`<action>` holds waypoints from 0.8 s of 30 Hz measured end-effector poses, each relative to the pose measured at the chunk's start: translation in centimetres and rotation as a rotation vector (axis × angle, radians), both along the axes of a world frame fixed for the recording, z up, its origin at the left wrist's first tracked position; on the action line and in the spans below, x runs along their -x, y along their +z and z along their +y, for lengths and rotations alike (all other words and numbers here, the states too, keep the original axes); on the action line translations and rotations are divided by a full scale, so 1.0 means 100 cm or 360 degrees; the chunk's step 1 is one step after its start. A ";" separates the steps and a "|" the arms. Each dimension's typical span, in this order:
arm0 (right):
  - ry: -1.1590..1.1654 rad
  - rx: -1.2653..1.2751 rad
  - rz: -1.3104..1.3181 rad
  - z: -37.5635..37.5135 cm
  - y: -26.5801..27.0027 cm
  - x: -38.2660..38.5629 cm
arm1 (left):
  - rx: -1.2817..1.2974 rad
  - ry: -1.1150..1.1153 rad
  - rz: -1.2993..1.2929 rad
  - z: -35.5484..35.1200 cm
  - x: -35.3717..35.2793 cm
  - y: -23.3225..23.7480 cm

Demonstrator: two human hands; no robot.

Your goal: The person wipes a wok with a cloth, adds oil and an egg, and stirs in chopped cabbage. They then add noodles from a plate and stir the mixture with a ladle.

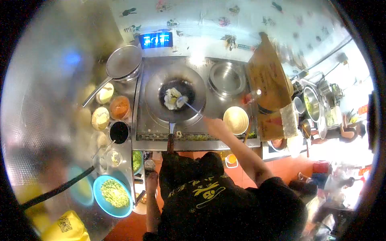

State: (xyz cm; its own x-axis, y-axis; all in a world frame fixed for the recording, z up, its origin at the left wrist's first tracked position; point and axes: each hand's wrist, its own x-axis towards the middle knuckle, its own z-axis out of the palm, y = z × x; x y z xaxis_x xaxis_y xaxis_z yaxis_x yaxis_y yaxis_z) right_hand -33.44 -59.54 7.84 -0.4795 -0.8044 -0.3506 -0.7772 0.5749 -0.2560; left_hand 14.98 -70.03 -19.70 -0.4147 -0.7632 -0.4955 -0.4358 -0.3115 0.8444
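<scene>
Right hand (215,126) outstretched, clamped on ladle (189,105) in wok (153,94); left hand (150,177) low, grip unclear

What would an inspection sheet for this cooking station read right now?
Surface: steel stove top, green scraps along its front edge.
Job's things: wok holds pale food; ladle sits in it.
Clutter: seasoning bowls at left, blue plate of shredded greens, yellow bowl, steel lid, cardboard.
Hands: right hand grips the ladle handle; left hand low by the counter edge, grip unclear.
Cables: dark cables along the right wall.
Surroundings: patterned wall, blue display.
</scene>
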 end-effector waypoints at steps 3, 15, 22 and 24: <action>0.0152 0.0109 0.0068 0.012 -0.016 0.003 | 0.0084 -0.0381 -0.0169 0.023 0.024 0.052; 0.0155 0.0158 0.0215 -0.029 -0.030 0.013 | 0.0419 0.0302 -0.0296 0.030 -0.027 0.207; 0.0244 0.0250 0.0284 -0.029 -0.004 -0.008 | 0.0451 0.1151 -0.0120 -0.033 -0.147 0.148; 0.0106 0.0224 0.0198 -0.050 -0.001 -0.017 | 0.0568 0.1229 -0.0110 -0.046 -0.156 0.172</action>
State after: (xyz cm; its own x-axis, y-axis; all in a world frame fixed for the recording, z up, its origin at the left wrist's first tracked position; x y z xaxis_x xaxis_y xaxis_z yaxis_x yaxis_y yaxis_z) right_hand -31.78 -64.55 7.73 -0.4564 -0.8726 -0.1739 -0.8428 0.4866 -0.2300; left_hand 30.60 -74.63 -2.54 0.3084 -0.9347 -0.1766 -0.2650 -0.2627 0.9278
